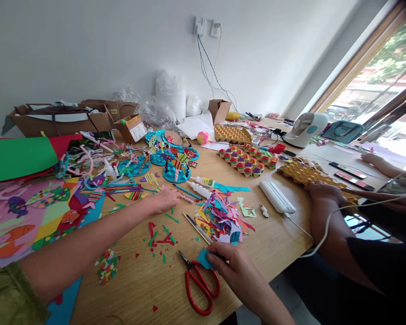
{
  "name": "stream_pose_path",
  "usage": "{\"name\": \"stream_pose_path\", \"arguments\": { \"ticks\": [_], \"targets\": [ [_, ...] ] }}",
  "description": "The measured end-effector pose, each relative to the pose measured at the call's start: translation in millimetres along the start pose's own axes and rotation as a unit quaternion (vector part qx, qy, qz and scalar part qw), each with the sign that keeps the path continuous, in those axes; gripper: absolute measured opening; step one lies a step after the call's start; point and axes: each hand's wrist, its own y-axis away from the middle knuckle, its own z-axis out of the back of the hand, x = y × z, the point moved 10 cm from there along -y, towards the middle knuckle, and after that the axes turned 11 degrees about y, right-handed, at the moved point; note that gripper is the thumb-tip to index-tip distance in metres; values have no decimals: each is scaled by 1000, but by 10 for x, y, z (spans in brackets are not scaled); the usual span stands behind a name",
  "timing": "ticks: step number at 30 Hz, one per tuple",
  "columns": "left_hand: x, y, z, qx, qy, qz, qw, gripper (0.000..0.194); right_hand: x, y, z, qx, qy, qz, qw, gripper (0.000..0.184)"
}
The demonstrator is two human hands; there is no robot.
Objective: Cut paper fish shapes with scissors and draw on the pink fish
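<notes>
L arm stretched long from 8 o'clock, L hand [165, 201] palm down, low over table [128, 243]; fingertips at pink twisted strip [187, 199], 3 o'clock of hand, can't tell if gripped. R forearm in from approx 5 o'clock, R hand [235, 264] fingers curled, thumb + index pinching blue paper pc [205, 259]. Red-handled scissors [201, 289] at 8 o'clock of R hand, paper scraps [223, 216] approx 11.

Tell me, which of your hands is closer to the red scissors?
The right hand. It holds a blue paper piece just beside the handles of the red scissors. The left hand is farther off, beyond their tips, by a pink twisted strip.
</notes>
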Motion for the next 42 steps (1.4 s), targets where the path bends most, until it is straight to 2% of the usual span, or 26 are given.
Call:
{"name": "stream_pose_path", "arguments": {
  "ticks": [4,7,9,12,14,15,17,19,20,22,24,26,27,29,31,34,36,38,42],
  "targets": [
    [-29,44,133,13,82,13,996,26,5,-3,-8,1,-9,0,1000,19],
    [-50,151,253,-11,150,41,988,17,-10,-56,26,-14,-44,-11,999,21],
    [-98,308,281,-36,200,68,977,17,-30,-131,55,-29,-94,-33,995,22],
    [-283,675,154,-53,292,107,949,29,69,-289,95,-60,-148,-35,987,20],
    [-492,944,0,-52,352,111,928,35,294,-384,131,-95,-132,16,987,17],
    [-605,1065,-96,-45,396,107,911,37,432,-413,138,-113,-119,48,985,15],
    [-729,1278,-293,-55,591,123,795,32,675,-441,87,-128,-106,94,982,11],
    [-665,1460,-404,-118,664,165,720,21,836,-459,-51,-101,-107,112,983,13],
    [-621,1530,-455,-141,686,180,691,23,886,-471,-135,-77,-107,116,985,13],
    [-533,1642,-551,-162,712,204,652,27,919,-512,-273,-30,-106,122,986,11],
    [-472,1737,-624,-158,727,221,631,28,819,-617,-327,-9,-79,105,991,13],
    [-438,1830,-629,-147,732,230,624,26,577,-797,-315,-12,9,49,999,18],
    [-427,1875,-601,-145,734,230,622,25,441,-901,-300,-15,94,17,995,16],
    [-380,1967,-486,-163,739,230,612,24,249,-1111,-283,-16,150,-14,988,11],
    [-295,2053,-320,-208,742,228,595,23,124,-1310,-325,-7,191,-33,981,8],
    [-180,2123,-86,-267,742,205,580,19,33,-1548,-458,15,243,-64,968,8],
    [-138,2130,-2,-280,744,181,579,14,11,-1655,-538,25,272,-85,958,14],
    [-102,2137,2,-282,754,168,569,9,-9,-1725,-595,33,297,-102,949,20],
    [-27,2191,-99,-290,780,163,530,7,-71,-1785,-671,55,328,-122,935,25]
  ]
}}
